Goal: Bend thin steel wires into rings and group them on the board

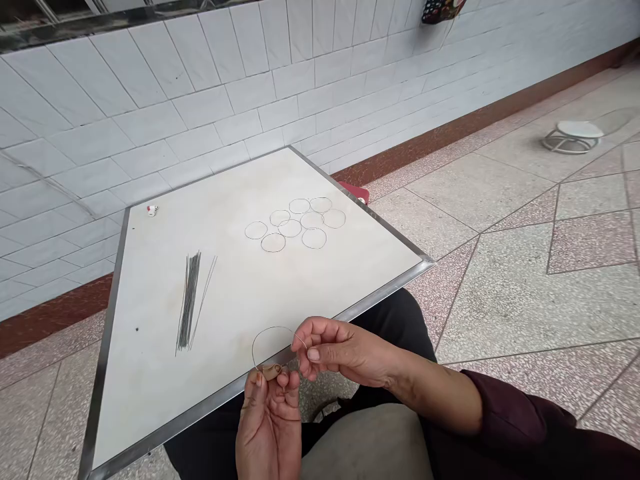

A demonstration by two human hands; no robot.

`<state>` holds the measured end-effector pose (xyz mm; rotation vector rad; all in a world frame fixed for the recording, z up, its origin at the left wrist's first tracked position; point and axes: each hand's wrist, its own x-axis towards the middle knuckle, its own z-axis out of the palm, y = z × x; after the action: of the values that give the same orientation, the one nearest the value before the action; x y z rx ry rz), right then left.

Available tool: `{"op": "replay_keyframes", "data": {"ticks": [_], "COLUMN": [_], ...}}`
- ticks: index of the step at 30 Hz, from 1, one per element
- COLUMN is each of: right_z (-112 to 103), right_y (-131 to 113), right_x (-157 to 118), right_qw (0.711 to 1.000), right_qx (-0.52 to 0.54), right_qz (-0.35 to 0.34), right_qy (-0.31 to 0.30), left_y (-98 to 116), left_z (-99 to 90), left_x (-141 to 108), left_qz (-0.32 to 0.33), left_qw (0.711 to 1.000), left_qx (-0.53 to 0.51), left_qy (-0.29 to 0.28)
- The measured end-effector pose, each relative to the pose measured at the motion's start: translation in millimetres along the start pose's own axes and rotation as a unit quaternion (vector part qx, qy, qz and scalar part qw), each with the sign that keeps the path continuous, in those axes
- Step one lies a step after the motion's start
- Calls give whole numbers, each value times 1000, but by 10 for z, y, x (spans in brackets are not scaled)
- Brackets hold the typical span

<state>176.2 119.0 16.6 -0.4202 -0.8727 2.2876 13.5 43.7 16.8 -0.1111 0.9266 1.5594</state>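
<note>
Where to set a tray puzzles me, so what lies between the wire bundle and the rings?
Loose wires beside the bundle, then bare tabletop up to the rings, in the head view.

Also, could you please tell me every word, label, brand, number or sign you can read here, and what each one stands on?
I can read none.
Small white-and-red item on the table: too small to tell whether it bears text.
Red object beyond the table's edge: a pale mark, too small to make out.
Dark patterned item at the top: coloured spots, no readable text.
</note>
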Motion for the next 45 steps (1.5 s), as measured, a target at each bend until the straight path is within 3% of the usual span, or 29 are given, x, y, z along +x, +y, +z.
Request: {"op": "replay_keyframes", "data": {"ticks": [21,33,38,45], "right_z": [-64,50,87,94], "right_y": [105,73,73,96], "right_x": [51,-31,-36,-46], "right_qw": [991,988,988,985], "right_qx": [105,141,142,150], "right_qz": [23,23,19,23], "right_qy": [83,54,59,80], "left_y": [-42,-43,-42,-43], "left_z": [52,75,73,78], "left_x": [18,-111,-138,-150], "left_qz": [-10,-4,-4,-7], "left_qw": [1000,1000,999,1000], "left_qx": [14,-9,-1,3], "left_qy": [10,-12,-35,-26]}}
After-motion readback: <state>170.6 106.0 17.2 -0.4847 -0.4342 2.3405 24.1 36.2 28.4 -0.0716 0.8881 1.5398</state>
